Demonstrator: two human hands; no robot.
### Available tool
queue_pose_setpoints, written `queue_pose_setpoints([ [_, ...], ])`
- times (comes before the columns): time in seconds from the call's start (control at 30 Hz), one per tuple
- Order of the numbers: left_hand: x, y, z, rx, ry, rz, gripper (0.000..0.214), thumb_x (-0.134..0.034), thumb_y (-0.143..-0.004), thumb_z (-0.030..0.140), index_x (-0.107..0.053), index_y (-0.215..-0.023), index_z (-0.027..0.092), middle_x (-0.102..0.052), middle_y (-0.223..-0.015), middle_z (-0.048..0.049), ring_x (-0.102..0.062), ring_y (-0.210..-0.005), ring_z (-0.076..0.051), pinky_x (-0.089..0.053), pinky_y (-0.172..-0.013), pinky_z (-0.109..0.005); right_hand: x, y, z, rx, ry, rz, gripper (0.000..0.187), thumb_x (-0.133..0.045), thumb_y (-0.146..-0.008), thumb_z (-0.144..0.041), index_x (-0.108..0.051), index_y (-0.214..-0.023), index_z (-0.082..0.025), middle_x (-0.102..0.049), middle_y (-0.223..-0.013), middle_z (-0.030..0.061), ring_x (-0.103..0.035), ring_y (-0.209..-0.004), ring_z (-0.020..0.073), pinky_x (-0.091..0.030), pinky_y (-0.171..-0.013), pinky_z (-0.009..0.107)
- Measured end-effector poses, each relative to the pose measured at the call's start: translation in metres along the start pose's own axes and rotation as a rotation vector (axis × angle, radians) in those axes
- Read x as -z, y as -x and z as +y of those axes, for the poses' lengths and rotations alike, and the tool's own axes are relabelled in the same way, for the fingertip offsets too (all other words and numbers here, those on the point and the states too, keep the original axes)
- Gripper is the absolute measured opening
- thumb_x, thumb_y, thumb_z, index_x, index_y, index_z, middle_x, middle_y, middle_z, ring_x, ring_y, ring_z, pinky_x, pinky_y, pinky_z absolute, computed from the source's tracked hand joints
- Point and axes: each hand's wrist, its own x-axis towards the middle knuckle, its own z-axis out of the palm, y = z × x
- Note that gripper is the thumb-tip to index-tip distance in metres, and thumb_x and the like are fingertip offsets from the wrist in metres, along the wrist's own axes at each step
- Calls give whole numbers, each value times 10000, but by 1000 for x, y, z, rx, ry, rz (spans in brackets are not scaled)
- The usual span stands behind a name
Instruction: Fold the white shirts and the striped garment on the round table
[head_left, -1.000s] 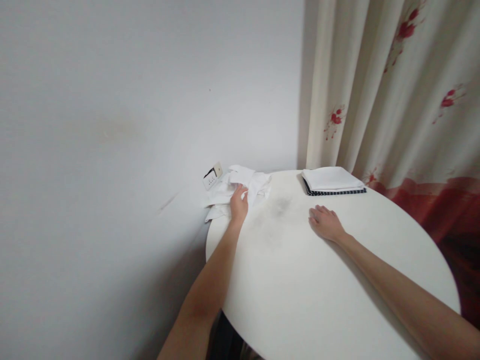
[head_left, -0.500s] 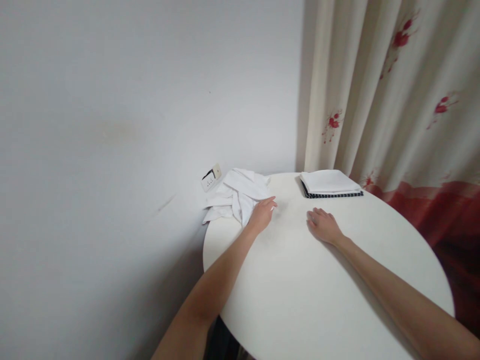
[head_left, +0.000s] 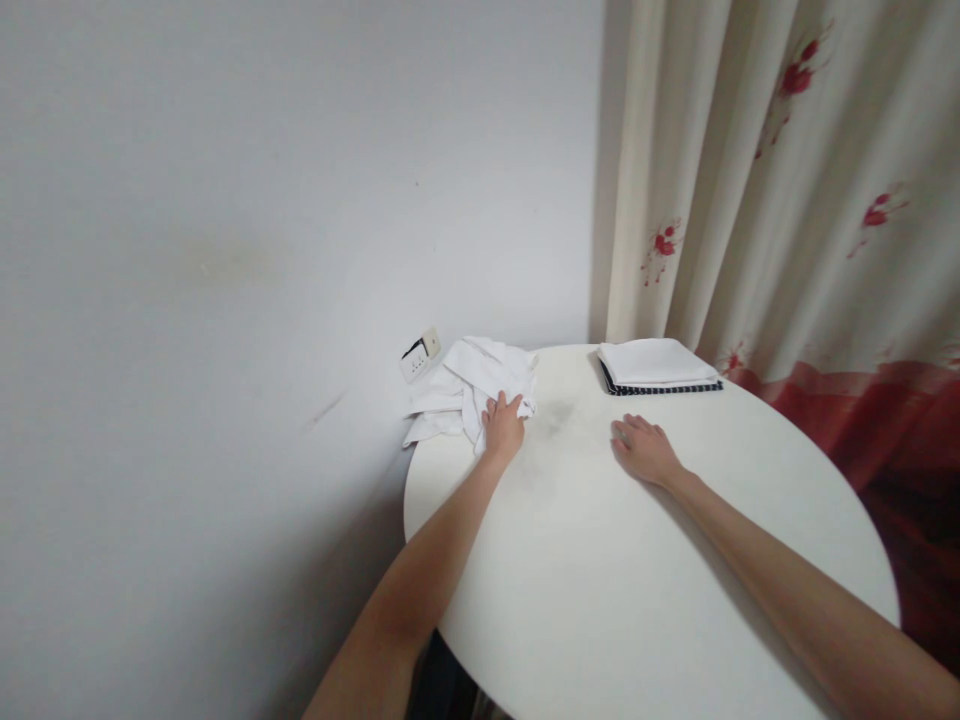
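Note:
A crumpled heap of white cloth (head_left: 457, 385) lies at the table's far left, against the wall. My left hand (head_left: 504, 425) is at the heap's near right side, its fingers apart and touching the fabric without closing round it. To the right, my right hand (head_left: 643, 448) rests on the white round table (head_left: 615, 590), holding nothing, with its fingers loosely bent and a little apart. Just beyond that hand lies a folded white cloth (head_left: 656, 360), with a black-and-white patterned layer (head_left: 664, 389) showing beneath it.
A pale wall (head_left: 300, 220) borders the table on the left, with a socket (head_left: 417, 358) beside the cloth heap. Cream curtains with red flowers (head_left: 697, 180) hang behind the right side. Greyish smudges (head_left: 555, 420) mark the tabletop between my hands.
My left hand has moved left, from the edge of the cloth heap onto the fabric. My right hand has stayed in place, and the view has shifted slightly.

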Motion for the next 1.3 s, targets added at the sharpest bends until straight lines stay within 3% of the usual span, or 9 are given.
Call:
queue_pose_setpoints([
  [0.2,14,-6,5,-82,125,126,663,-411,-830,-39,-495,-1436,216,-531,-1486,-84,-480,-1375,-205,-366,-1177,-418,1,2,0,22,1,20,368,-399,-981,-325,-607,-1251,-186,-523,-1437,170,-453,-1337,315,-365,-1045,480],
  [0.33,27,4,18,-383,292,206,650,-392,-753,-50,-586,-1308,228,-567,-1455,-37,-465,-1388,-193,-332,-1205,-429,-2,0,0,12,-20,16,361,-413,-975,-323,-616,-1243,-192,-516,-1450,165,-434,-1359,316,-353,-1062,494],
  [0.53,20,26,57,-776,341,-249,551,-454,-798,-11,-621,-1265,228,-674,-1308,-40,-586,-1260,-208,-381,-1165,-417,-9,-9,12,-68,-380,102,331,-459,-944,-332,-699,-1136,-209,-669,-1291,109,-575,-1232,267,-399,-1057,402],
  [0.63,20,40,73,-908,274,-514,542,-553,-842,35,-586,-1345,235,-582,-1437,-58,-521,-1342,-213,-369,-1168,-380,-10,-15,20,-152,-538,174,433,-362,-978,-376,-703,-1150,-172,-722,-1195,110,-648,-1120,257,-464,-998,381],
  [0.77,31,52,82,-1026,289,-668,670,-785,-805,278,-529,-1424,294,-455,-1553,-62,-467,-1391,-244,-362,-1167,-363,-8,-19,24,-193,-626,245,514,-302,-992,-408,-666,-1224,-130,-705,-1242,123,-641,-1144,247,-478,-1000,369],
  [0.9,33,38,77,-874,399,-459,387,-651,-926,319,-625,-1306,247,-669,-1307,-51,-597,-1233,-193,-425,-1107,-330,-6,-15,9,-155,-730,256,478,-398,-968,-434,-636,-1268,-148,-671,-1286,133,-639,-1125,237,-501,-965,350],
  [1.07,20,1,30,-305,250,45,240,-598,-886,115,-714,-1072,210,-654,-1263,-84,-572,-1244,-225,-400,-1133,-399,1,1,-21,55,-678,189,487,-608,-881,-437,-627,-1294,-181,-617,-1311,135,-621,-1079,247,-518,-905,346],
  [1.17,14,-14,-9,-47,140,96,372,-680,-821,115,-691,-1180,212,-581,-1365,-125,-508,-1324,-291,-363,-1158,-476,9,8,-32,143,-560,85,444,-658,-826,-286,-660,-1249,-154,-658,-1213,132,-626,-1022,233,-480,-932,321],
  [1.3,6,-24,-40,-18,176,66,495,-659,-800,58,-655,-1272,205,-683,-1230,-109,-613,-1204,-266,-460,-1084,-429,18,8,-34,71,-499,50,295,-574,-773,-132,-734,-1020,-137,-732,-1014,116,-644,-915,214,-451,-855,270],
])
